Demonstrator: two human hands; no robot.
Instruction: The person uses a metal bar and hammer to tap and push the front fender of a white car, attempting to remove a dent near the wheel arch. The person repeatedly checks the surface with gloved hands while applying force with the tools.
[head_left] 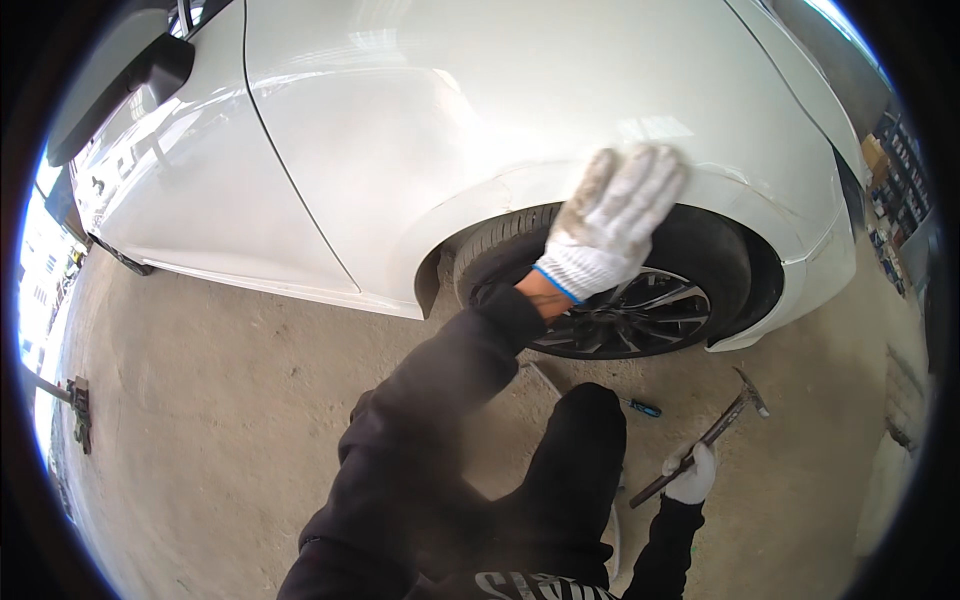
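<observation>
A white car fender (400,150) curves over the front wheel (720,262). My left hand (615,220), in a soiled white knit glove with a blue cuff edge, lies on the fender's lip above the wheel arch, its fingers stretched out and holding nothing. The skin of the wrist shows below the cuff. Low on the right, my right hand (692,474), also in a white glove, is wrapped around the handle of a hammer (722,424). The hammer's narrow, pointed head tilts up and to the right, above the floor and apart from the car. Faint scuffs show along the arch edge.
On the floor by my bent knee (590,430) lies a blue-handled tool (645,408), partly hidden, and a pale hose or cable (545,378). The car's side mirror (130,85) juts out upper left. Shelves with goods (905,170) stand far right; a metal stand (80,410) is at left.
</observation>
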